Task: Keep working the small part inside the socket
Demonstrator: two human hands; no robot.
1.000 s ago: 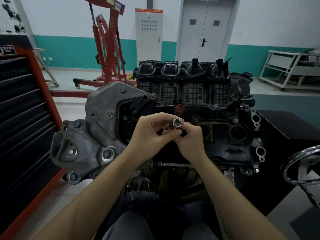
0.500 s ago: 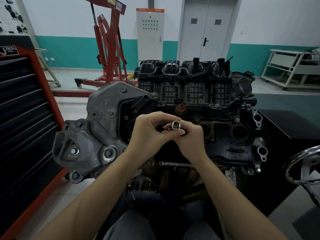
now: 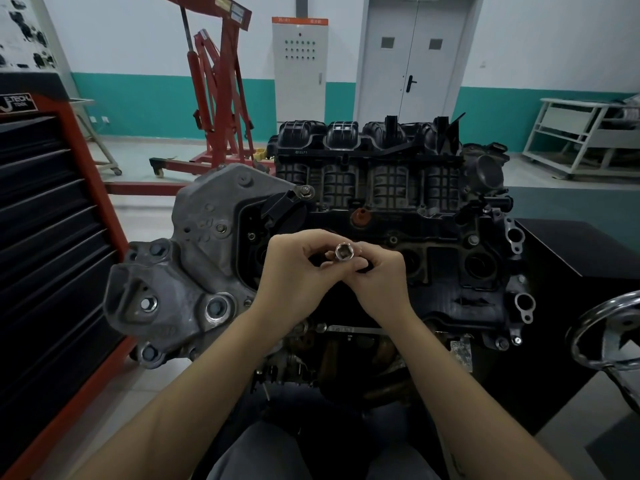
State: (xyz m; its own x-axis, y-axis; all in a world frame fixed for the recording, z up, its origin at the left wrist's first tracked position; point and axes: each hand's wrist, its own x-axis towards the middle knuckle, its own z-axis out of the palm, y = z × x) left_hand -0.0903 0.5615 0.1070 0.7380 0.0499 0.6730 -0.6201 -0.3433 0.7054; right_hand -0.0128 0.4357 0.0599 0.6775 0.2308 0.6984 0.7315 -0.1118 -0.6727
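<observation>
At centre frame, before the engine (image 3: pixel 381 209), left hand (image 3: pixel 298 271) and right hand (image 3: pixel 377 275) meet; curled fingers (image 3: pixel 360 263) of both pinch a chrome socket (image 3: pixel 344 252), open end facing up.

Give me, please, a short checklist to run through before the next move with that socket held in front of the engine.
1. Socket held by both hands: ok, left hand and right hand both pinch it.
2. Open end of the socket faces the camera: ok.
3. Socket seated on the dark tool under the fingers: cannot tell, hidden.
4. Socket size matches a bolt: cannot tell.
5. Engine within reach, right behind the hands: ok.
6. Hands apart from the hand wheel: ok.
</observation>
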